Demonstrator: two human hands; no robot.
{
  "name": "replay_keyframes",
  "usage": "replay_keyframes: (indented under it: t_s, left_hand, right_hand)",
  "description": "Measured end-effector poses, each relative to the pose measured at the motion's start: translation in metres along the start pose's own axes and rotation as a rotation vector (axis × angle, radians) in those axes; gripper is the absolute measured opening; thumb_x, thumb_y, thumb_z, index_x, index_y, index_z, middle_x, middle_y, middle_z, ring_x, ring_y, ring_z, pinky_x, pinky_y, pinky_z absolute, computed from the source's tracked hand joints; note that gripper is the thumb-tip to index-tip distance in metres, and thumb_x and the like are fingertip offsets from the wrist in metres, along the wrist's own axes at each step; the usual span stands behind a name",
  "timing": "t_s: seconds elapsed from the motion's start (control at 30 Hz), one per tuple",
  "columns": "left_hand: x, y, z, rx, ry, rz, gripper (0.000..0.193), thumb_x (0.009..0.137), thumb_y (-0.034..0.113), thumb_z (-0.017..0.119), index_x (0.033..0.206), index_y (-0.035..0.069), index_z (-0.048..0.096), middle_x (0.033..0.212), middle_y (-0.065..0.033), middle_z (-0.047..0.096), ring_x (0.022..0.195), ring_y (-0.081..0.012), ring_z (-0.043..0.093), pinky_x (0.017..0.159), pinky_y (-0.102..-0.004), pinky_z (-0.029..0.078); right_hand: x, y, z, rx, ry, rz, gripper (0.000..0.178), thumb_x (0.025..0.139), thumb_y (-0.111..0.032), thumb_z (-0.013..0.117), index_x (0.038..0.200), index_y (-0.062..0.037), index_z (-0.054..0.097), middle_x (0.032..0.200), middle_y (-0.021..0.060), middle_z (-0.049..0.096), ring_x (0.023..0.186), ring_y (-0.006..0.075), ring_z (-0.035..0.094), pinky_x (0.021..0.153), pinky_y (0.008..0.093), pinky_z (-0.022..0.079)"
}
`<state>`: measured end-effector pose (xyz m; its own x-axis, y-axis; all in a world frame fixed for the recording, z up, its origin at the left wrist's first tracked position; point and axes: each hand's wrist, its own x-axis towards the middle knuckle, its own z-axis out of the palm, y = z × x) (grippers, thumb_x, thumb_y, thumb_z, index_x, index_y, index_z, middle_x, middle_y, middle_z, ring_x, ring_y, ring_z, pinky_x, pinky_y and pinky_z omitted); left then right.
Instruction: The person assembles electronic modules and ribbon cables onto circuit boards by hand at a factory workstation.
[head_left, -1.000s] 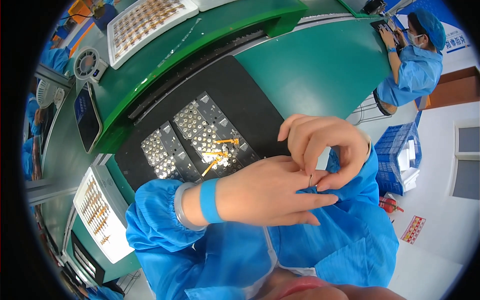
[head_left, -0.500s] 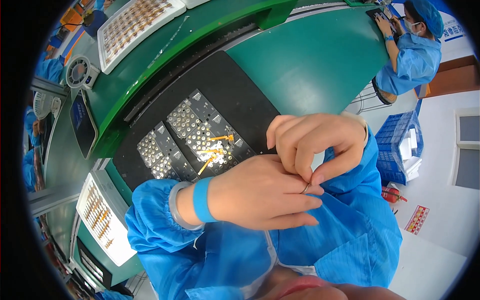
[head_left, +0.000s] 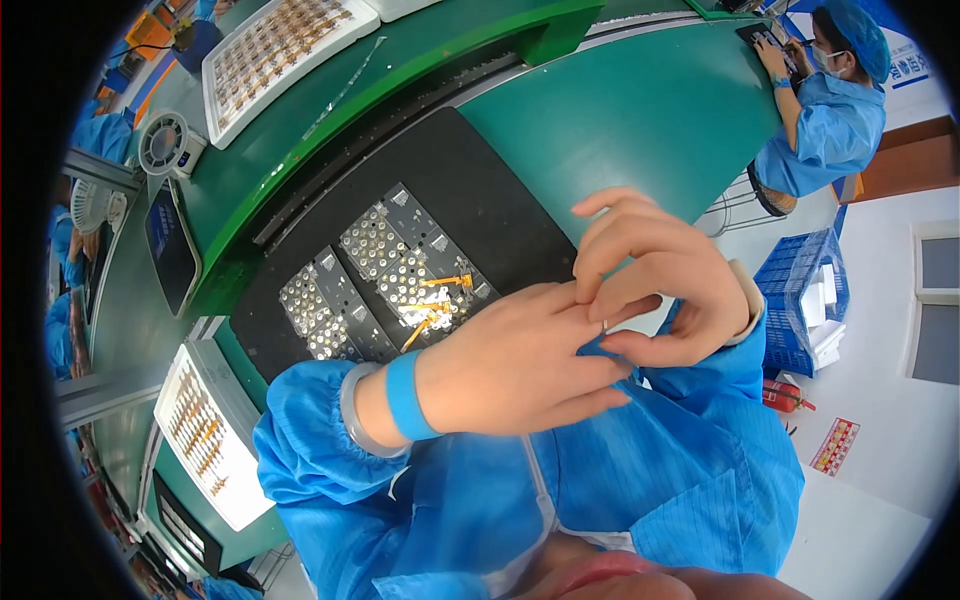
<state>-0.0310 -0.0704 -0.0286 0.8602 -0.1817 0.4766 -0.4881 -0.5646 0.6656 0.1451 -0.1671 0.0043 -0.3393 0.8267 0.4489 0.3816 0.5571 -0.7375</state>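
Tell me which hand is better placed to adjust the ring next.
Right, I'd judge: the right hand has its thumb and fingertips at the ring. The left hand wears it, fingers extended, so seems poorly placed to grip it.

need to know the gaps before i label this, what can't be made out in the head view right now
All in the head view:
Lower end of the right-hand circuit board: hidden behind the left hand.
Whether the right hand grips the ring: overlapping fingers obscure it.
Far end of the upper white tray: cut off by the upper edge.
Details of the dark item by the co-worker's hands: too small.
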Motion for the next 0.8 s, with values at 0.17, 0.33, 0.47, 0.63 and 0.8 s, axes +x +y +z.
replay_keyframes:
  t_s: [0.17,0.33,0.47,0.63,0.8]
  left_hand:
    - [-0.0009,-0.0003,-0.0011,-0.007,-0.018,-0.069,0.028,0.074,0.021,0.073,0.096,0.006,0.065,0.120,-0.0201,0.050,0.099,-0.0355,0.054,0.080,-0.0404,0.047]
    - [0.0000,-0.0001,-0.0018,0.002,-0.005,-0.074,0.028,0.074,0.021,0.073,0.095,0.005,0.065,0.120,-0.0204,0.050,0.098,-0.0354,0.054,0.079,-0.0404,0.047]
    - [-0.0003,0.0007,-0.0020,0.035,-0.004,-0.069,0.027,0.074,0.021,0.072,0.094,0.005,0.064,0.120,-0.0207,0.050,0.097,-0.0353,0.054,0.078,-0.0396,0.047]
    - [-0.0002,-0.0004,-0.0016,0.049,-0.006,-0.070,0.026,0.074,0.020,0.072,0.094,0.005,0.064,0.121,-0.0204,0.049,0.097,-0.0348,0.054,0.078,-0.0391,0.047]
    - [-0.0005,-0.0011,-0.0012,0.073,-0.024,-0.071,0.026,0.075,0.019,0.070,0.097,0.006,0.064,0.124,-0.0202,0.048,0.100,-0.0347,0.054,0.080,-0.0389,0.047]
  right_hand:
    - [0.0008,-0.0087,0.0060,-0.326,0.109,0.060,0.021,0.066,-0.004,0.067,0.086,-0.0081,0.063,0.092,0.0066,0.063,0.083,0.0240,0.060,0.095,0.0518,0.036]
    - [-0.0001,-0.0090,0.0052,-0.350,0.115,0.078,0.023,0.064,-0.004,0.066,0.086,-0.0075,0.063,0.091,0.0068,0.065,0.083,0.0238,0.060,0.096,0.0517,0.036]
    - [-0.0008,-0.0089,0.0041,-0.351,0.120,0.069,0.022,0.064,-0.005,0.066,0.086,-0.0071,0.064,0.089,0.0067,0.065,0.081,0.0236,0.061,0.096,0.0515,0.037]
    - [-0.0030,-0.0068,0.0027,-0.326,0.118,0.073,0.021,0.065,-0.005,0.067,0.085,-0.0067,0.063,0.088,0.0071,0.065,0.080,0.0232,0.060,0.095,0.0511,0.037]
    - [-0.0049,-0.0059,0.0010,-0.317,0.109,0.070,0.020,0.065,-0.006,0.067,0.085,-0.0068,0.063,0.088,0.0072,0.065,0.079,0.0227,0.060,0.094,0.0511,0.038]
